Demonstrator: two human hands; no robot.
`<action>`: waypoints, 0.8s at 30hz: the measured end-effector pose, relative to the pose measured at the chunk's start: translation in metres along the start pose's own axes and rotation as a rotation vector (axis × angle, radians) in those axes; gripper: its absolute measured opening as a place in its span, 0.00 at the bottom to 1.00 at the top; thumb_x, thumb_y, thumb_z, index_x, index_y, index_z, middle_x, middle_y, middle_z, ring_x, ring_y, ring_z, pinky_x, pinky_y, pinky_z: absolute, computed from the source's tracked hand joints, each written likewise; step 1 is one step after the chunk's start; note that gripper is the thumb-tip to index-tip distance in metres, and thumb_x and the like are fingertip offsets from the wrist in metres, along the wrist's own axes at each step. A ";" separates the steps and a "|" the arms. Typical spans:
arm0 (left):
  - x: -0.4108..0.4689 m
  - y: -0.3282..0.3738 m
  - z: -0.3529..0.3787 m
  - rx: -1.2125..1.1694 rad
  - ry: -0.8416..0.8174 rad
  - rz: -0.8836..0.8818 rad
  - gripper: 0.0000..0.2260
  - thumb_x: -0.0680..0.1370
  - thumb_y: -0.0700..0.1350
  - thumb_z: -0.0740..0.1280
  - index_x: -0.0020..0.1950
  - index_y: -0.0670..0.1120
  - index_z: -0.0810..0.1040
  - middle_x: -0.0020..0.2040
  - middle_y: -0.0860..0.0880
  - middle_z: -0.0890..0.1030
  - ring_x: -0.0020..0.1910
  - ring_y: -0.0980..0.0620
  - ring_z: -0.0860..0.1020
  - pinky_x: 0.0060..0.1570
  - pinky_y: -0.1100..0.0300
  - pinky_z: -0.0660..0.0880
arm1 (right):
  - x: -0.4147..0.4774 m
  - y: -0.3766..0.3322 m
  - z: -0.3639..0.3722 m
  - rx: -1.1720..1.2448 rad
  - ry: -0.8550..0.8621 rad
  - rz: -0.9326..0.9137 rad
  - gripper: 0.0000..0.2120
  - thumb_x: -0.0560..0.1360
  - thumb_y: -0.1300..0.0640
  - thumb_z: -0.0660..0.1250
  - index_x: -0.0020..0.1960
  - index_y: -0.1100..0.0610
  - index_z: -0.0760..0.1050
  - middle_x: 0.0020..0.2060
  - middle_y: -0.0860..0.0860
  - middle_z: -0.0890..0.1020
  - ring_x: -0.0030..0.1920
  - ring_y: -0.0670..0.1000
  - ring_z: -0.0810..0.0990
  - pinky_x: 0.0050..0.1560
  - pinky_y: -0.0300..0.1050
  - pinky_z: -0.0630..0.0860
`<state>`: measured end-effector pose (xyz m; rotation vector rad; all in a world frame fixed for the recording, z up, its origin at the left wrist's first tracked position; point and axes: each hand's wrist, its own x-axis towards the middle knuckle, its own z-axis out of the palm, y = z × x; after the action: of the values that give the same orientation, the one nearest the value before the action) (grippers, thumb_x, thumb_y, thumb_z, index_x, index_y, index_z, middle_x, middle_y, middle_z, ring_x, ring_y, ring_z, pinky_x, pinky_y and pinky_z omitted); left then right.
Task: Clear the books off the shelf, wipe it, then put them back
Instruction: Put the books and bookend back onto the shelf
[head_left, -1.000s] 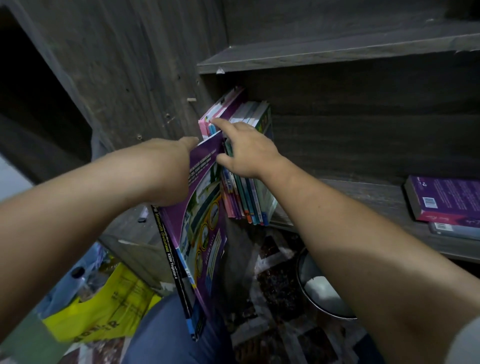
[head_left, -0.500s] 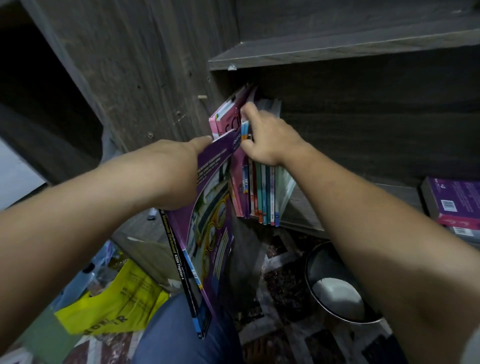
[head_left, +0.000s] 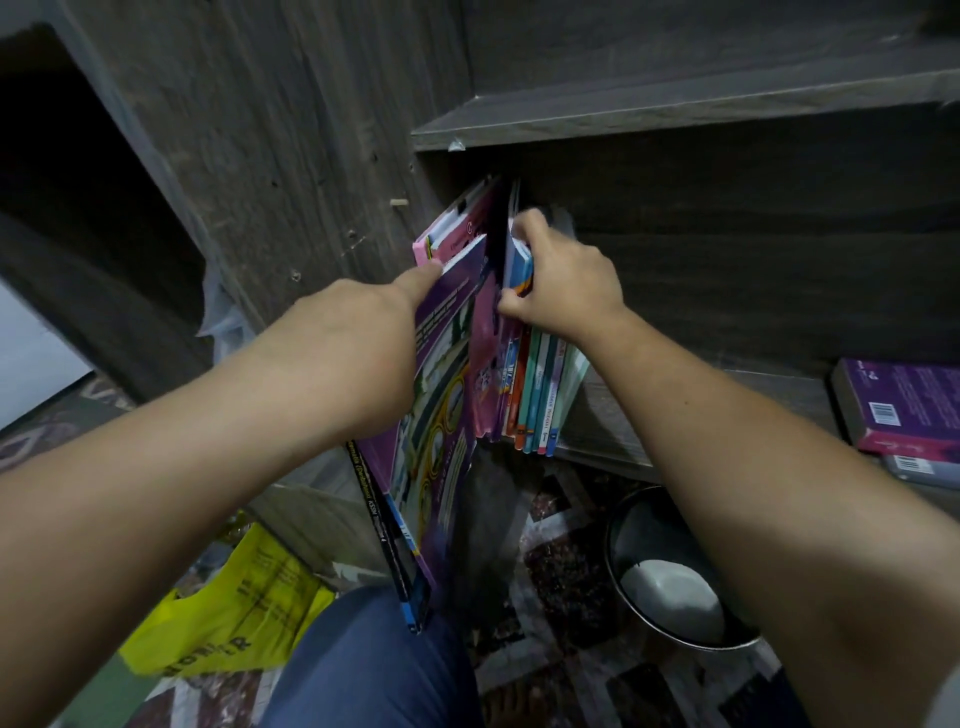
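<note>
Books (head_left: 530, 395) stand upright at the left end of the lower shelf (head_left: 623, 431), spines out, packed against the cabinet's side panel (head_left: 311, 156). Pink book (head_left: 457, 228) leans on that panel at the far left of the row. Right hand (head_left: 561, 291) grips the top edges of several thin books in the row, fingers curled over them, thumb on the near side; a dark gap shows between this bunch and the pink book. Left hand (head_left: 358, 353) holds a large purple workbook (head_left: 441, 415) tilted, its top corner up at the row beside the pink book, its lower end hanging down past the shelf's front edge toward the person's knee (head_left: 363, 665). Index finger extended along the workbook's top edge; other fingers hidden behind the cover, so grip only partly seen. A thinner book with a black spine (head_left: 374, 514) sits against the workbook's left side, in the same hand as far as can be told. Two more books (head_left: 904, 410) lie flat, stacked, at the right end of the same shelf, well apart from the row. Upper shelf board (head_left: 675, 111) above. On the patterned floor: metal bowl (head_left: 675, 577) below the shelf's front edge, yellow plastic bag (head_left: 228, 618) at lower left.
</note>
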<state>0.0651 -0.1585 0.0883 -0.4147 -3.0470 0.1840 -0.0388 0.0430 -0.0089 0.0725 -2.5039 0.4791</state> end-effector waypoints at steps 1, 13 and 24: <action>0.000 0.002 -0.002 -0.005 0.014 0.002 0.40 0.76 0.42 0.66 0.77 0.63 0.44 0.57 0.43 0.77 0.46 0.43 0.77 0.39 0.57 0.70 | -0.001 0.003 -0.003 0.007 -0.007 -0.008 0.30 0.68 0.42 0.70 0.66 0.48 0.63 0.55 0.52 0.79 0.52 0.57 0.79 0.44 0.49 0.75; 0.053 0.024 -0.003 -0.132 0.159 0.005 0.40 0.75 0.41 0.67 0.79 0.59 0.46 0.58 0.40 0.76 0.42 0.43 0.72 0.39 0.53 0.69 | -0.003 0.026 -0.013 -0.051 -0.095 -0.010 0.27 0.68 0.40 0.69 0.65 0.44 0.68 0.54 0.54 0.78 0.52 0.57 0.78 0.44 0.48 0.74; 0.098 0.050 0.044 -0.089 0.216 0.007 0.39 0.77 0.40 0.66 0.79 0.57 0.46 0.64 0.38 0.74 0.61 0.36 0.73 0.53 0.48 0.73 | 0.000 0.030 -0.009 -0.019 -0.092 -0.041 0.30 0.69 0.39 0.69 0.68 0.44 0.66 0.58 0.52 0.78 0.56 0.54 0.78 0.46 0.47 0.73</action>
<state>-0.0195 -0.0888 0.0426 -0.4203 -2.8491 0.0032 -0.0390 0.0745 -0.0118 0.1409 -2.5909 0.4443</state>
